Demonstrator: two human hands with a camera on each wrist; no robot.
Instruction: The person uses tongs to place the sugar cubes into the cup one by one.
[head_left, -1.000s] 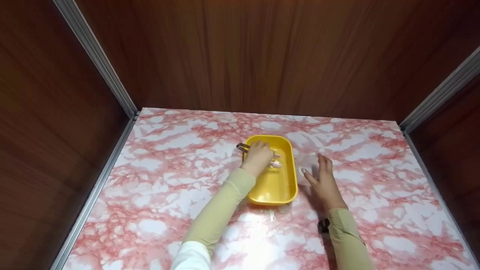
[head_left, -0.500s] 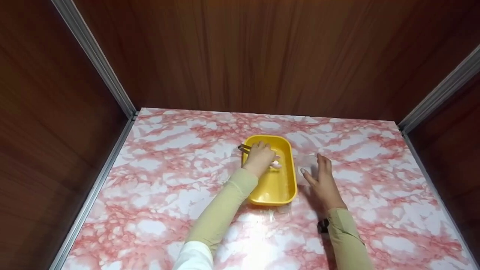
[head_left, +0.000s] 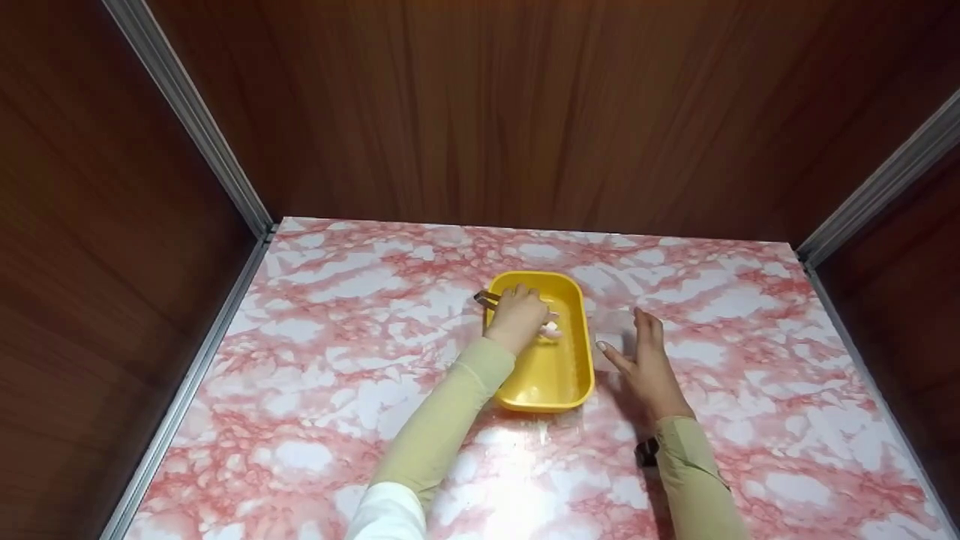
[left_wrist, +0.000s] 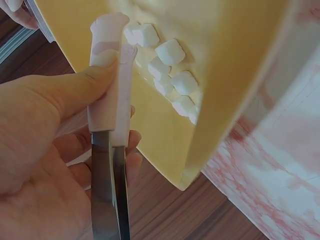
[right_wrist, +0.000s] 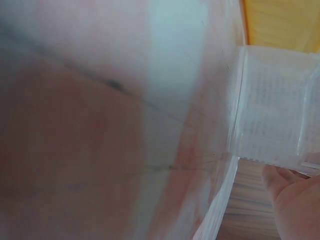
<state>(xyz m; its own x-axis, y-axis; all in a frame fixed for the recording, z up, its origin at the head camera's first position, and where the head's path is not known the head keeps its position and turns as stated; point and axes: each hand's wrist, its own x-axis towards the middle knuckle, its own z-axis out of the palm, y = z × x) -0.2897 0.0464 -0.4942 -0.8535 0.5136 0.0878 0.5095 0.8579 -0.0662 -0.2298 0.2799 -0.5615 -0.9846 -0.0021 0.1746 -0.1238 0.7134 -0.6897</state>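
Note:
My left hand point(head_left: 519, 319) is over the yellow tray point(head_left: 551, 386) and grips a pair of tongs point(left_wrist: 107, 80). The tongs have metal arms and pale pink tips; in the left wrist view the thumb presses on one pink tip. Beyond the tips, several small white cubes point(left_wrist: 170, 51) lie in the tray. Whether a cube sits between the tips, I cannot tell. To the right of the tray my right hand point(head_left: 654, 367) has its fingers and thumb spread straight beside a clear plastic container point(right_wrist: 272, 105). Its fingers point(right_wrist: 285, 180) are partly hidden behind that container in the right wrist view.
The tray stands on a table point(head_left: 360, 360) with a red-and-white marbled top. Brown wood-grain panels point(head_left: 487, 120) with grey metal edging point(head_left: 206, 127) enclose its back and sides. A dark object point(head_left: 646, 452) shows at the right wrist.
The pink tips of the tongs look slightly closer together in the tray. The left hand has barely shifted, and the right hand stays in place.

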